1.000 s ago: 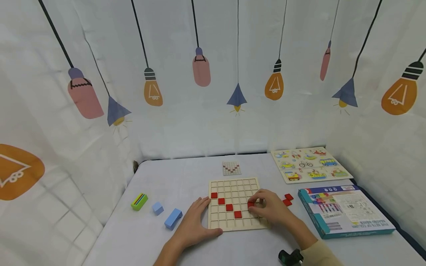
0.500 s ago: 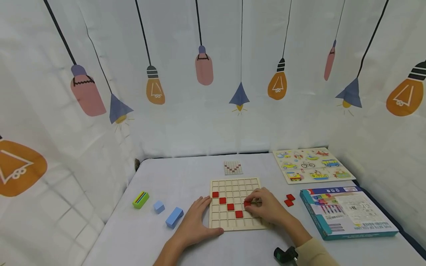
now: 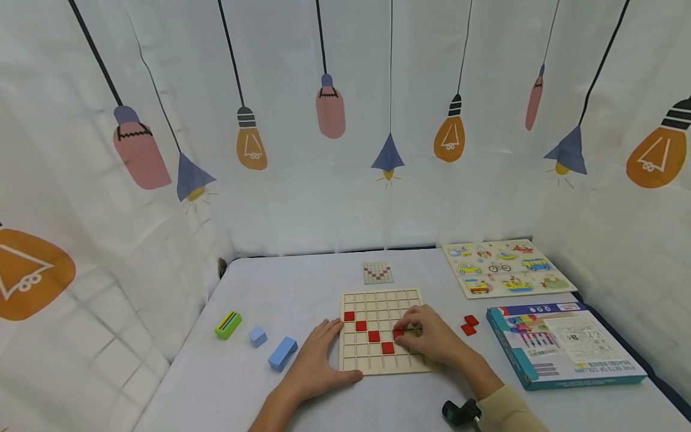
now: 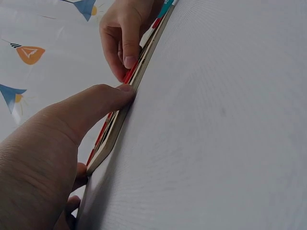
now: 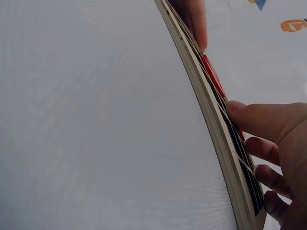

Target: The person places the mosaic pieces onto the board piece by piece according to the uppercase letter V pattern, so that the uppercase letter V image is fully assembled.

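Note:
A pale wooden grid board (image 3: pixel 367 363) lies flat on the table, with several red square tiles (image 3: pixel 374 336) in a diagonal running down to the right. At the board's lower-left corner rests my left hand (image 3: pixel 318 367), fingers spread along the left edge. Its thumb presses the front rim (image 4: pixel 108 143) in the left wrist view. My right hand (image 3: pixel 434 337) pinches a red square tile (image 3: pixel 397 333) between thumb and forefinger, one row up and right of the lowest tile. The fingers partly hide that tile and the board's right side.
Loose red tiles (image 3: pixel 468 329) lie right of the board. Behind it is a small pattern card (image 3: pixel 378 273). A flat box (image 3: pixel 567 345) and a picture puzzle board (image 3: pixel 507 269) occupy the right; blue blocks (image 3: pixel 282 354) and a green block (image 3: pixel 228 325) the left.
My right hand has moved slightly left with the red tile, which now sits lower, at a cell beside the diagonal's end. The left hand keeps its place on the board.

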Demonstrator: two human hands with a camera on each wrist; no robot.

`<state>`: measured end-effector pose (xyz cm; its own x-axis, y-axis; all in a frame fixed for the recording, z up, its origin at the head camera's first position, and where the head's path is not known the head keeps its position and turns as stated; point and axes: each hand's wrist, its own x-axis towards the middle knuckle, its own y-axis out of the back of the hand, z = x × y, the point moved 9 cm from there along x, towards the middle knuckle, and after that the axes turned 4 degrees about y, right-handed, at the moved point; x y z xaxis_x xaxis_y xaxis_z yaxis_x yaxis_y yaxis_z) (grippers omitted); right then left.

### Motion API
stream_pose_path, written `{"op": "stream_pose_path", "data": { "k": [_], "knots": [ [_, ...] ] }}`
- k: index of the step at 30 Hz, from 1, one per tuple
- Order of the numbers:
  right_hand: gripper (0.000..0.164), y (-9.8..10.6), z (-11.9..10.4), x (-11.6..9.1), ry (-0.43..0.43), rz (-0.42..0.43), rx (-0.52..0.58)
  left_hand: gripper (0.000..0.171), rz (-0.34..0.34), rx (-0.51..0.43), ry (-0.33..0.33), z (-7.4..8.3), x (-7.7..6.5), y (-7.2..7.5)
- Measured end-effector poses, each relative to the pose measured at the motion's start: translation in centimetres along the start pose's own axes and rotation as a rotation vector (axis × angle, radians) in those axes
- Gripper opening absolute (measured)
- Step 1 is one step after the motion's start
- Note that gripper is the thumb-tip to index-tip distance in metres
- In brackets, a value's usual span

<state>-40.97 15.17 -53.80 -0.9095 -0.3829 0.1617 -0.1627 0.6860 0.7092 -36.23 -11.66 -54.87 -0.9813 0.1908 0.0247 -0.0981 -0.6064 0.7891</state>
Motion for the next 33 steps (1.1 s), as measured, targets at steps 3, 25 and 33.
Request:
{"op": "stream_pose_path", "data": {
  "k": [3, 25, 33],
  "knots": [
    [0.018, -0.1, -0.1, -0.1, 0.005, -0.01, -0.003, 0.123, -0.001, 0.002, 0.0, 0.0, 0.0, 0.0],
    [0.025, 1.8, -0.2, -1.0, -0.041, 0.035, 0.006, 0.124, -0.005, 0.002, -0.006, -0.2, 0.1, -0.1],
    [0.028, 3.3, 0.3, -1.9, -0.062, 0.049, -0.023, 0.124, 0.001, -0.008, -0.011, -0.4, 0.2, -0.2]
  ]
}}
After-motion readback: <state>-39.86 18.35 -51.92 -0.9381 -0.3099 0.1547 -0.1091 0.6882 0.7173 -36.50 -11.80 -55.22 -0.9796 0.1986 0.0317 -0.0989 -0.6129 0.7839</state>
